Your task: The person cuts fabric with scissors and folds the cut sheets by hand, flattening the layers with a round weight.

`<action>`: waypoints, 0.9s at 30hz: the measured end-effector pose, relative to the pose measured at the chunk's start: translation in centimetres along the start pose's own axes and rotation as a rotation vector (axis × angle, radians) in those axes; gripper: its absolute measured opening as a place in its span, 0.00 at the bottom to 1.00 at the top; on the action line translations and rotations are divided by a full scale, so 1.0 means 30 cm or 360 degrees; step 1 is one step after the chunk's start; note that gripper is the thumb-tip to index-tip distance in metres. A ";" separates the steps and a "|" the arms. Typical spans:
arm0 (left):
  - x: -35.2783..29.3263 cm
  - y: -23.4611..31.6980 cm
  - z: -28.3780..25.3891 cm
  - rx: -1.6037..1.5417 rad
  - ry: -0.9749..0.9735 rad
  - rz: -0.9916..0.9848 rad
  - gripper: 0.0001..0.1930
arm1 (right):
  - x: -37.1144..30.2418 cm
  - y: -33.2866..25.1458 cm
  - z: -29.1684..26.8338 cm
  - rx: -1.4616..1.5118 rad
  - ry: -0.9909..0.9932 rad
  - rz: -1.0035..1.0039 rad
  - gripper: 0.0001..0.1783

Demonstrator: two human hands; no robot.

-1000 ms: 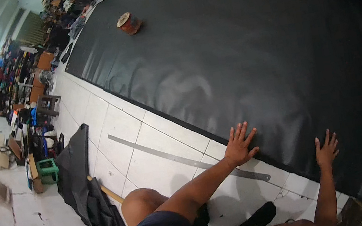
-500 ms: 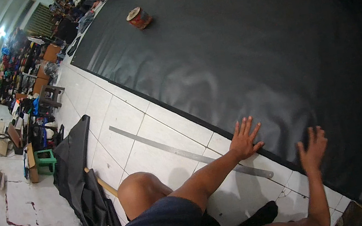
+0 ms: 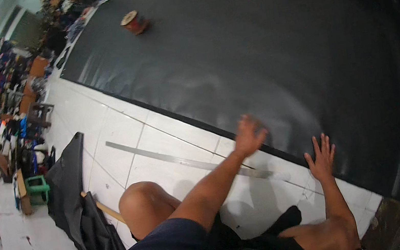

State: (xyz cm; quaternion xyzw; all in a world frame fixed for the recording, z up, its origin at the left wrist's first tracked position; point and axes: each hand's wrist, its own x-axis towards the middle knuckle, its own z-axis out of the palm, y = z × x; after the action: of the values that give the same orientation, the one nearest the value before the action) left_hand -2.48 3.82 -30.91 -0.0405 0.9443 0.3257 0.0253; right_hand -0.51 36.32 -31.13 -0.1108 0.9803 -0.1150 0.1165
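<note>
A large black sheet point(image 3: 229, 43), smooth and slightly rippled, lies spread over the tiled floor. My right hand point(image 3: 322, 158) rests flat near its close edge, fingers spread. Further left along that edge is my left hand point(image 3: 250, 135), blurred by motion; its fingers look loosely apart with nothing in them. Whether it touches the sheet I cannot tell. A long metal ruler point(image 3: 174, 159) lies on the white tiles beside the edge, passing under my left forearm. On the sheet's far left part stands a round reddish can or spool point(image 3: 134, 23) with a pale top.
A folded black piece of sheet point(image 3: 66, 181) lies on the floor at left, with a wooden stick or tube point(image 3: 107, 210) by it. Beyond are a green plastic stool point(image 3: 39, 189), a dark stool point(image 3: 41, 114) and piled goods point(image 3: 2, 84). A brown board point(image 3: 390, 223) sits at lower right.
My left hand has lifted or slid from its flat, spread pose and is now blurred. My right hand now lies flatter, fingers spread, at the sheet's edge. The whole view has shifted slightly.
</note>
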 end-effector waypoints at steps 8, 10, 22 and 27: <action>0.053 -0.183 -0.139 -0.0920 0.0977 -0.1793 0.38 | 0.062 0.056 -0.015 0.0162 0.0013 -0.0006 0.40; 0.062 -0.102 -0.140 -0.1283 0.1168 -0.1765 0.35 | 0.060 0.074 -0.032 0.0194 -0.0026 -0.0055 0.38; 0.034 -0.317 -0.047 -0.2086 0.0960 -0.1661 0.09 | -0.204 0.259 -0.053 0.0656 0.0886 0.0385 0.21; 0.037 -0.371 -0.091 -0.1603 0.1179 -0.1680 0.12 | -0.592 0.186 0.124 0.0954 0.0709 0.0928 0.20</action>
State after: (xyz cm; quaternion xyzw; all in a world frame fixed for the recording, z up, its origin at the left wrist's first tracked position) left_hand -2.61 -6.66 -35.67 -0.5913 0.4885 0.6215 -0.1595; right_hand 16.21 45.21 -32.46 0.2349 0.8953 -0.3762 -0.0423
